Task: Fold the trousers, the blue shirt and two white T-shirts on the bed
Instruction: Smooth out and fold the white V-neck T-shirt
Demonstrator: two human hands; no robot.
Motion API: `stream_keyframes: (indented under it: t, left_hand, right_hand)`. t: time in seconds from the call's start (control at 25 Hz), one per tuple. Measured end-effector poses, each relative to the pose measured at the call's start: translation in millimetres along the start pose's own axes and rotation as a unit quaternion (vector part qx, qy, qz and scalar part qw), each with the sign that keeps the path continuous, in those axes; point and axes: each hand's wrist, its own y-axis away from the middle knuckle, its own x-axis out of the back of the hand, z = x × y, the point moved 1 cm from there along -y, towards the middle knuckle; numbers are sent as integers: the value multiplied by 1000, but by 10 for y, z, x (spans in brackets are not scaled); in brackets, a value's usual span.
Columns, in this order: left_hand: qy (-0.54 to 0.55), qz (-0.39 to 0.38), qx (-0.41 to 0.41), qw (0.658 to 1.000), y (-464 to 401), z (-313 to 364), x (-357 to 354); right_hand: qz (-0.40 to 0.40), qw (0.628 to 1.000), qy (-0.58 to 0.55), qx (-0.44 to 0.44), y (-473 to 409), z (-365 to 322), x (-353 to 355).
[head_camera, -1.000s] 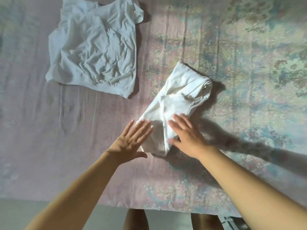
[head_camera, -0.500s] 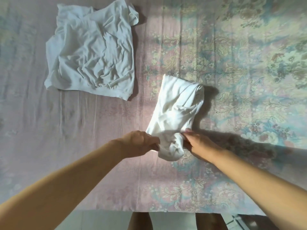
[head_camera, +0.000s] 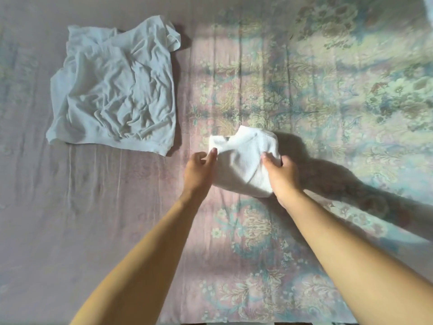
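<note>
Left hand (head_camera: 199, 168), right hand (head_camera: 282, 175) gripping.

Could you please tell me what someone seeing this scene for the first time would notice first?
First, the bright folded T-shirt at the centre of the floral bed sheet, gripped on its sides by the left hand and right hand. Next, the crumpled T-shirt lying flat and unfolded at the upper left, apart from the hands.

2 white T-shirts (head_camera: 112, 95) (head_camera: 243, 160), 2 hands (head_camera: 199, 172) (head_camera: 282, 177), 1 bed (head_camera: 328, 102)
</note>
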Motion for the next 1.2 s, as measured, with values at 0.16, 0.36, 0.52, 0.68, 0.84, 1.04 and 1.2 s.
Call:
stream_keyframes:
  t: [0.16, 0.36, 0.52, 0.68, 0.84, 1.04, 1.2]
  left_hand:
    - [-61, 130, -42, 989, 101, 57, -121]
    - [-293, 171, -92, 936, 78, -97, -187]
    - [-169, 201, -180, 948, 79, 49, -216]
    - [-245, 178, -125, 945, -66, -52, -239]
    - [-381, 170, -121, 900, -177, -133, -284]
    - [-394, 125, -407, 815, -41, -170, -450]
    - [-445, 26, -351, 824, -303, -507, -483]
  right_hand:
    - [66, 998, 10, 15, 105, -42, -59]
    - [154, 970, 187, 23, 179, 81, -195]
    - [217, 952, 145, 157, 99, -21, -344]
    - [202, 956, 143, 159, -88, 23, -361]
    - [288, 915, 217, 180, -138, 167, -439]
    - [175, 799, 367, 442, -78, 177, -463]
    - [112, 841, 424, 318, -259, 472, -586]
